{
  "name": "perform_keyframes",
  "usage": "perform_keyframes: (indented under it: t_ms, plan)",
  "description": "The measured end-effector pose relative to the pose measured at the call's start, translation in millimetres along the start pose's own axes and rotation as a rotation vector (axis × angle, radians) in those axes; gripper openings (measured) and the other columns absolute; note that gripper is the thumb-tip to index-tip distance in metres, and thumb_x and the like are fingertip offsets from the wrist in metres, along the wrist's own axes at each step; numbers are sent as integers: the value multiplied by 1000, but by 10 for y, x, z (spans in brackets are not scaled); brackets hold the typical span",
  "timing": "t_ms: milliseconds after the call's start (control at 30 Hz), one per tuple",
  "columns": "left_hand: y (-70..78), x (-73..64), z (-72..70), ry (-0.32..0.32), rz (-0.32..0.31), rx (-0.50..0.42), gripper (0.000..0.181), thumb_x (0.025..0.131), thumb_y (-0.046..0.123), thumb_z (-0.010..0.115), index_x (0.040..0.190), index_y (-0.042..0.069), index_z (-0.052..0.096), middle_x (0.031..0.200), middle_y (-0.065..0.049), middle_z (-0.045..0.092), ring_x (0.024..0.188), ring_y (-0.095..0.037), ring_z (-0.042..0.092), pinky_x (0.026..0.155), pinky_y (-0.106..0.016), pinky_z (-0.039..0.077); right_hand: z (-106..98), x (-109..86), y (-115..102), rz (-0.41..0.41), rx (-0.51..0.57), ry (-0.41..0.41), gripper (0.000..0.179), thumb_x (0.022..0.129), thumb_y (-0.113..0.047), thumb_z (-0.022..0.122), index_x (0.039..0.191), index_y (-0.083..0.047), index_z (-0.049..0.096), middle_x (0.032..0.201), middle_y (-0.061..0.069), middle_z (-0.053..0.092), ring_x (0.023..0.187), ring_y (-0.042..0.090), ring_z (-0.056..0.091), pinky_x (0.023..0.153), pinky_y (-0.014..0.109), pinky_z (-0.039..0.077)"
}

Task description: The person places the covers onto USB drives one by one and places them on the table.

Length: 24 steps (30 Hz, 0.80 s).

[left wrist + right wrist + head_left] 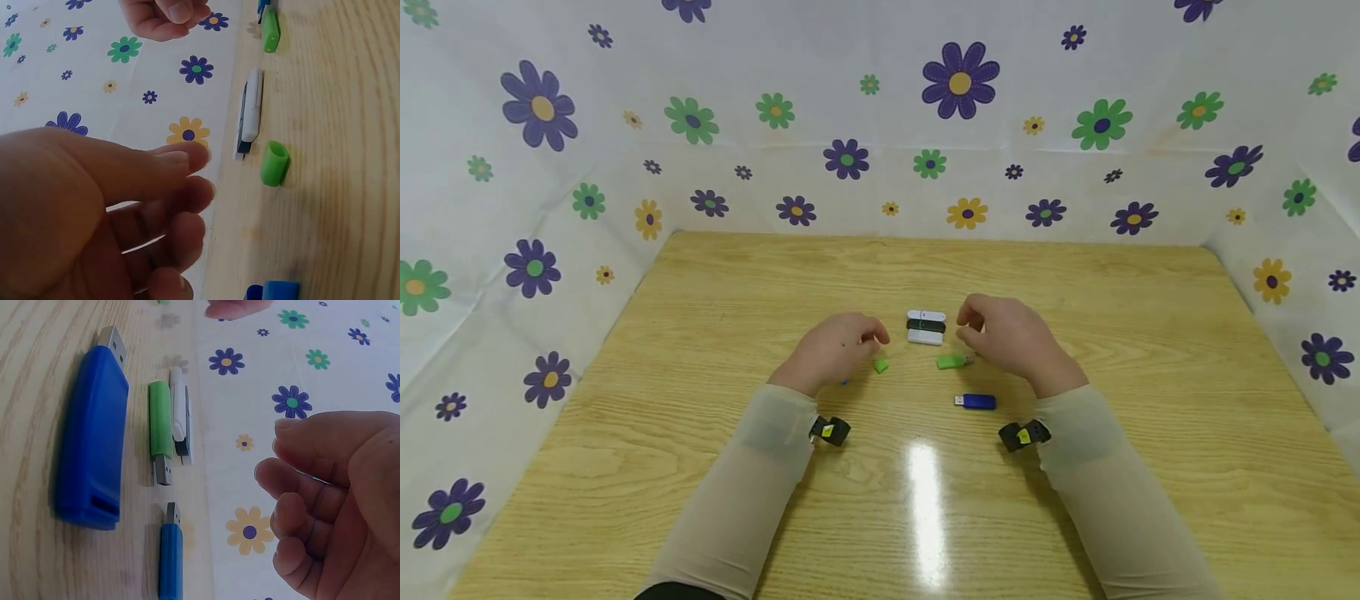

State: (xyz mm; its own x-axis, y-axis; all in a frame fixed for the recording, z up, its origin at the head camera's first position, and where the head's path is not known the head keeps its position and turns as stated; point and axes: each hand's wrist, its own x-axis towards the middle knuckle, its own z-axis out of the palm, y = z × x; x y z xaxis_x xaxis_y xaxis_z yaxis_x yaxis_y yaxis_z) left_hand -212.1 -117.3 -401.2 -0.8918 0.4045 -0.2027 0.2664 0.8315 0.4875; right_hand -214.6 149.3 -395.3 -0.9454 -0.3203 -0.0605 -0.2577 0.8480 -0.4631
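My left hand [829, 352] hovers left of a row of USB sticks, its fingers loosely bent with nothing between them. Close by lies a small green cap [274, 165], and two blue caps [281, 291] show at the left wrist view's lower edge. My right hand [1011, 337] is held over the other side of the row, likewise holding nothing, fingers loosely curled. Beside it rests an uncapped green USB stick [952, 362], plug facing right. A lighter blue USB stick [171, 559] lies below that plug in the right wrist view, hidden in the head view.
Between the hands, a white USB stick [927, 316], a black one [927, 326] and another white one [924, 337] lie side by side. Nearer the body is an uncapped dark blue USB stick [979, 402]. Flowered cloth [880, 117] surrounds the wooden table [880, 533].
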Motion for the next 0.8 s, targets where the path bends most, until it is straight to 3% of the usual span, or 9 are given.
perform_keyframes:
  t_ms: [233, 433, 633, 800]
  plan:
    - [25, 15, 85, -99, 27, 154, 29, 102, 12, 55, 125, 20, 71, 120, -3, 67, 108, -20, 61, 92, -42, 51, -5, -14, -1, -12, 3, -1, 14, 100, -28, 65, 107, -16, 67, 99, 2, 68, 79, 21, 59, 71, 37, 51]
    - [39, 20, 134, -121, 14, 215, 25, 99, 11, 61, 120, 21, 69, 115, 0, 67, 103, -19, 62, 88, -42, 51, -28, -21, -8, -16, 7, -22, 14, 100, -27, 65, 108, -15, 66, 99, 2, 68, 78, 21, 59, 70, 36, 51]
    - [27, 10, 146, -113, 10, 184, 7, 96, 15, 68, 101, 19, 65, 94, 5, 64, 84, -17, 57, 75, -38, 48, -33, -17, -9, -41, 2, -24, 14, 100, -26, 65, 109, -16, 66, 99, 2, 68, 79, 21, 59, 72, 36, 51]
    - [14, 14, 150, -81, 9, 126, 6, 97, 19, 66, 95, 17, 60, 87, 3, 61, 78, -18, 55, 70, -35, 45, -24, -16, -8, -53, 2, -17, 12, 100, -24, 66, 108, -16, 66, 98, 2, 67, 80, 21, 59, 72, 36, 51]
